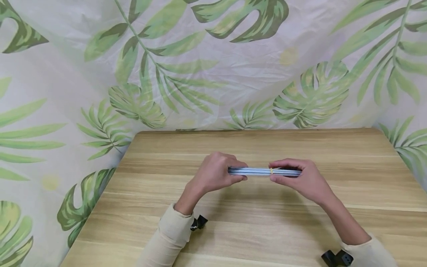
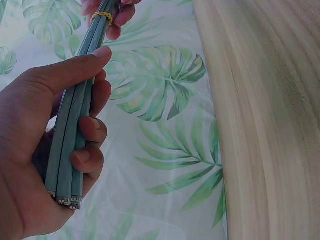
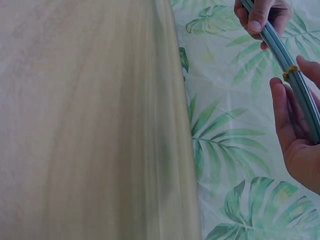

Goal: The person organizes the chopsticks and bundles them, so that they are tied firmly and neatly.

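Leaf-print cloth point(image 1: 233, 55) fills the top of the frame, and the wooden desk point(image 1: 260, 230) spreads below. At centre, above the desk, my left hand point(image 1: 213, 174) grips one end of the blue-grey strip bundle point(image 1: 257, 171). My right hand point(image 1: 300, 178) pinches it at the yellow rubber band point(image 1: 271, 171).

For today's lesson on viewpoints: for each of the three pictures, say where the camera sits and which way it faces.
Head: above, facing forward and down at the wooden table; both hands and sleeves show.
Left wrist: on that wrist, looking along the left hand gripping the bundle of blue-grey strips.
Right wrist: looks past the right hand.
All three share the bundle's yellow rubber band.
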Action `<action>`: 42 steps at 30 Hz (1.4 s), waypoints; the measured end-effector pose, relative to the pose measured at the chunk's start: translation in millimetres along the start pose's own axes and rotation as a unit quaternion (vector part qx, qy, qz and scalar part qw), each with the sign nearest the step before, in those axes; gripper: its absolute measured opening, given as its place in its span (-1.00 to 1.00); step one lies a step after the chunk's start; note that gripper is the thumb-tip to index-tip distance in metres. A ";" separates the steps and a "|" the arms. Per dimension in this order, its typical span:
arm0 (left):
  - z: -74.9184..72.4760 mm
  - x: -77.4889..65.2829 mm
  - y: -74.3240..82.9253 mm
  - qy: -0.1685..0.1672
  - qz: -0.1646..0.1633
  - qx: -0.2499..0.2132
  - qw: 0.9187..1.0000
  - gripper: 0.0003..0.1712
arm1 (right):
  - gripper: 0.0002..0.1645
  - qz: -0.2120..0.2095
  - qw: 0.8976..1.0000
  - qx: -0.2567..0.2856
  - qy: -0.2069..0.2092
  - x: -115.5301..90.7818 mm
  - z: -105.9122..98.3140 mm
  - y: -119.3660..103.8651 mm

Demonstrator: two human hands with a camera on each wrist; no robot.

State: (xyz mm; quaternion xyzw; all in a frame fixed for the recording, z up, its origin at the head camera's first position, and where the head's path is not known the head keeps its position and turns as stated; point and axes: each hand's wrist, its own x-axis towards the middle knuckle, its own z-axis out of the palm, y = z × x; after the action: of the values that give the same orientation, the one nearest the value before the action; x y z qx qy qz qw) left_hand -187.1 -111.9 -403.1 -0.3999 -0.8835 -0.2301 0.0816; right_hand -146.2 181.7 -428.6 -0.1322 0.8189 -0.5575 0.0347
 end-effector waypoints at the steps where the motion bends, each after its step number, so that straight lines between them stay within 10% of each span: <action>1: -0.4 0.2 0.1 0.001 -0.003 0.001 1.000 -0.81 | -0.61 -0.005 1.000 -0.006 0.003 -0.8 -1.7 -0.4; 11: -1.2 -0.6 2.3 -0.002 -0.023 0.003 1.000 -0.79 | -0.81 -0.098 0.992 -0.072 0.033 -2.3 -0.8 3.3; 27: 6.2 0.2 10.2 -0.007 -0.016 0.020 1.000 -0.77 | -0.74 -0.122 0.989 -0.079 0.041 -1.5 17.4 1.3; 31: 5.7 1.1 10.5 -0.004 -0.021 0.021 1.000 -0.75 | -0.64 -0.163 0.971 -0.161 0.065 -2.4 12.7 -2.9; 36: 5.2 2.1 10.6 0.002 -0.029 0.028 0.999 -0.75 | -0.59 -0.251 0.925 -0.267 0.103 -2.9 5.3 -5.4; 42: 5.5 1.7 10.7 -0.002 -0.023 0.036 0.999 -0.76 | -0.62 -0.280 0.923 -0.256 0.069 -2.7 7.7 -2.4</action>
State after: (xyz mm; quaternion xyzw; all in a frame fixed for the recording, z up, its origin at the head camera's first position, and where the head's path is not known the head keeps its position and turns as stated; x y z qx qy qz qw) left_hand -180.0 -102.0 -403.7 -0.3768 -0.9003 -0.1988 0.0891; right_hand -141.6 174.6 -429.5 -0.3214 0.8638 -0.3233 -0.2147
